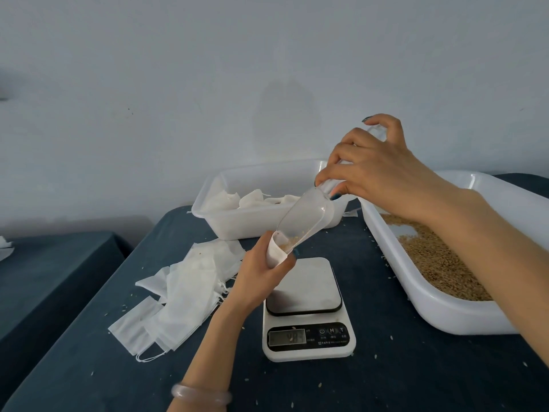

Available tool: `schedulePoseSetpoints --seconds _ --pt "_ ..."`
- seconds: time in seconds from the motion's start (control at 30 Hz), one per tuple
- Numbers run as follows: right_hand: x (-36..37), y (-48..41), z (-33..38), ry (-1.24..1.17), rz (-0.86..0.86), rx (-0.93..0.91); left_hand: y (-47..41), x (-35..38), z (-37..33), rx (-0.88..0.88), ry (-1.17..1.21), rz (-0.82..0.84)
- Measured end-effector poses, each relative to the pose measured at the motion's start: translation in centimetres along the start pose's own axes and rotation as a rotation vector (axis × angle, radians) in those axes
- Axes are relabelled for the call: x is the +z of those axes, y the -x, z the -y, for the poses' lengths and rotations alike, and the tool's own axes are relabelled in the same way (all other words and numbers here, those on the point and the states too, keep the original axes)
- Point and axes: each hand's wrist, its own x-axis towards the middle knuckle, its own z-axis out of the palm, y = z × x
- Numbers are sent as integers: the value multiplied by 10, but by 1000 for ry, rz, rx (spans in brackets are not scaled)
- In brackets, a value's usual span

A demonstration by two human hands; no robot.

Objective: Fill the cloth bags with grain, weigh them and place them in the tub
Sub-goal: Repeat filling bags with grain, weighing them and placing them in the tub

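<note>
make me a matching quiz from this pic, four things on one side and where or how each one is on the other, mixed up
1 scoop
2 scale
3 pile of empty bags
4 grain

a flat on the table, left of the scale
b in the tub on the right
c tipped into the bag held by the left hand
d nothing on its plate

Pairs: 1-c, 2-d, 3-a, 4-b
</note>
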Motion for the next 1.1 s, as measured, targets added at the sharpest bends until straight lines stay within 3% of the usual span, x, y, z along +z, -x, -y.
schedulePoseSetpoints --seconds 0.13,0.23,0.3,0.4,0.47,0.57,0.73,0.83,0.97,1.1 --pt "7 8 -4 -41 25 52 0 0 -2 -18 63 7" --pt "20 20 -12 -163 148 209 2 -1 -4 -33 111 1" --pt "35 32 -17 -345 217 350 3 -2 -6 -53 176 8" --pt "54 49 -22 -800 328 607 1 -4 -7 -89 404 48" --pt "61 58 -23 -903 359 739 -2 -8 -10 -134 624 99" --pt "66 64 -27 -879 344 832 -4 -14 -10 -120 697 133" --pt "62 67 -30 -761 357 965 1 -13 -3 -15 99 18" --pt "59 75 -36 -587 412 1065 -2 -12 1 50 -66 -50" --pt "55 87 -44 -453 648 1186 -3 -13 -5 68 -54 -73" --pt "56 95 -44 -281 1000 1154 -5 -8 -12 105 96 -41"
